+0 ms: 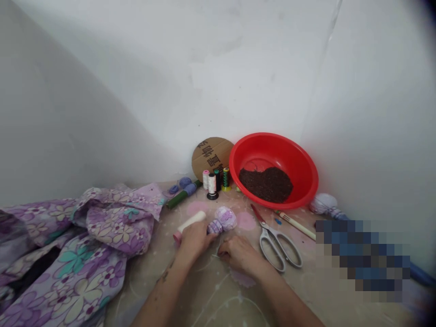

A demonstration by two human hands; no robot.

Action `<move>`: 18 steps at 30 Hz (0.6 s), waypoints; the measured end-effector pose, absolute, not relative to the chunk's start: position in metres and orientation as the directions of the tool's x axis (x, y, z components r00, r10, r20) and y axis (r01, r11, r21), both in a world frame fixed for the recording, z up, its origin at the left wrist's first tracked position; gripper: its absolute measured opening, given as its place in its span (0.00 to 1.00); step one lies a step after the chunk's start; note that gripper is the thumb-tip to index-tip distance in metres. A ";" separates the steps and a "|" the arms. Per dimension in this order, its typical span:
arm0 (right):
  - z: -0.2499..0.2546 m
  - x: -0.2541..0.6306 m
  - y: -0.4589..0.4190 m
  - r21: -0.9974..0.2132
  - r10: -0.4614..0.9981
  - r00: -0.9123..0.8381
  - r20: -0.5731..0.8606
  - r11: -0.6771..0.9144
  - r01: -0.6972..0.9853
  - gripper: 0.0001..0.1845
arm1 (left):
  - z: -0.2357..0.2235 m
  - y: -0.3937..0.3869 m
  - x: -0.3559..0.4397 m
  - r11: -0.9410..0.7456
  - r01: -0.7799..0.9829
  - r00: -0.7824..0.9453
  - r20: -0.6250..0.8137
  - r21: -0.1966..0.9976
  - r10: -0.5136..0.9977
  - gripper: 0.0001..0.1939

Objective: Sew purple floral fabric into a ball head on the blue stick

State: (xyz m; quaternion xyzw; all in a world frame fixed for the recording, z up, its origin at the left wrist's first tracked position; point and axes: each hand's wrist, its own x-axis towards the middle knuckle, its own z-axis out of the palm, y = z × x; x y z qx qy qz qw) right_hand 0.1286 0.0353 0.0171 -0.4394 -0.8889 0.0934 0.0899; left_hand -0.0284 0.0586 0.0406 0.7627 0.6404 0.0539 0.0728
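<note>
Left hand (pixel 196 237) has its fingers closed round the string-wrapped neck of that little floral bundle (pixel 226 218), round end poking out ahead. It's right at the table (pixel 204 290), can't tell from here if it's touching. Right hand (pixel 238 252) is bunched up nearby, pinching what looks like white thread (pixel 215 255). Scissors (pixel 272 240) lie to its right, red basin (pixel 299 175) farther back.

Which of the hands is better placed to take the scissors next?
Probably the right hand: the scissors lie beside it, on its outer side, while the left hand is farther, at the floral bundle.
</note>
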 end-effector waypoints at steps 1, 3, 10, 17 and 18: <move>0.017 0.128 0.035 -0.243 0.799 -0.596 0.078 0.595 0.766 0.14 | 0.041 0.060 -0.028 -0.171 0.971 0.175 -0.011 0.169 0.984 0.19; 0.017 0.128 0.035 -0.238 0.794 -0.601 0.093 0.603 0.761 0.15 | 0.040 0.062 -0.028 -0.175 0.973 0.179 -0.010 0.152 0.984 0.19; 0.017 0.126 0.032 -0.161 0.810 -0.547 0.211 0.581 0.798 0.11 | 0.036 0.066 -0.031 -0.182 0.971 0.186 -0.007 0.158 0.983 0.19; 0.018 0.125 0.034 -0.288 0.761 -0.395 0.514 0.587 0.756 0.12 | 0.040 0.061 -0.030 -0.204 0.964 0.203 0.021 0.170 0.979 0.18; 0.018 0.124 0.034 -0.298 0.746 -0.370 0.553 0.592 0.749 0.12 | 0.042 0.061 -0.030 -0.208 0.961 0.207 0.026 0.180 0.978 0.18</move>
